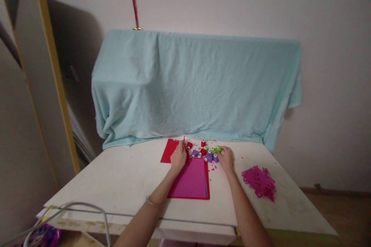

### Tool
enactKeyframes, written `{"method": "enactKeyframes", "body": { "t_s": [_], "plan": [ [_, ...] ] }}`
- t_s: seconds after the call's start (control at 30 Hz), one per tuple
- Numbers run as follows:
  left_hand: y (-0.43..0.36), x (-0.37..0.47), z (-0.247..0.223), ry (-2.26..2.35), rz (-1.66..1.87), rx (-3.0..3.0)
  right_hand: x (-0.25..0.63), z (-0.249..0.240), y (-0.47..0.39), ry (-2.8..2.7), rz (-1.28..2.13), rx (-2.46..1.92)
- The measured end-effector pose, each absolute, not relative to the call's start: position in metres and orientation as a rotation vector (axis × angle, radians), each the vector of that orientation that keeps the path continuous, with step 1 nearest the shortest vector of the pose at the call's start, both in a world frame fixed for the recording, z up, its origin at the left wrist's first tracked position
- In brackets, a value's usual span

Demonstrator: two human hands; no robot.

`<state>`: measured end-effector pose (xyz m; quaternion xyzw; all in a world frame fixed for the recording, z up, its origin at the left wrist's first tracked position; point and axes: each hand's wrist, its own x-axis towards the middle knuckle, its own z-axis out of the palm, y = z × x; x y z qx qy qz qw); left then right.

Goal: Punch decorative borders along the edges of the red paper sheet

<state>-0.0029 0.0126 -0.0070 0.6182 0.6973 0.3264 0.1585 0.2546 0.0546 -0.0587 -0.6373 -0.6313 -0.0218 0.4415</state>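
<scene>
My left hand (pixel 179 157) is at the right edge of a red sheet (pixel 168 151), its fingers closed together on something I cannot make out. A magenta sheet (pixel 191 179) with red edges lies just below it. My right hand (pixel 226 158) reaches the right side of a group of small punches, its fingertips by a green one (pixel 218 149). Whether those fingers grip it is too small to tell. Purple punches (pixel 209 156) and red ones (pixel 203 143) stand between my two hands.
Cut magenta paper strips (pixel 259 181) are heaped on the right of the white table (pixel 116 177). Tiny paper bits are scattered around the punches. A light blue cloth (pixel 197 88) hangs behind. A grey cable (pixel 84 203) loops at the front left.
</scene>
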Motion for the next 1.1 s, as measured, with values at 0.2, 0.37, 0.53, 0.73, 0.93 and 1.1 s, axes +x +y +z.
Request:
{"method": "enactKeyframes", "body": {
  "t_s": [0.2,0.37,0.53,0.73,0.93,1.1],
  "plan": [
    [0.014,-0.002,-0.008,2.041,0.935,1.774,0.254,-0.057,0.053,-1.583,-0.078,-1.565],
    [0.012,0.001,-0.009,2.046,1.01,1.843,0.254,-0.058,0.054,-1.587,-0.078,-1.547],
    [0.01,0.003,-0.011,2.065,1.009,1.974,0.254,-0.06,0.053,-1.579,-0.086,-1.529],
    [0.011,0.006,-0.014,2.125,0.787,2.011,0.254,-0.06,0.054,-1.575,-0.09,-1.546],
    [0.011,-0.006,-0.002,2.185,0.9,2.033,0.256,-0.06,0.056,-1.579,-0.072,-1.546],
    [0.012,-0.041,-0.002,2.729,0.895,1.874,0.257,-0.063,0.057,-1.591,-0.079,-1.524]
  ]
}}
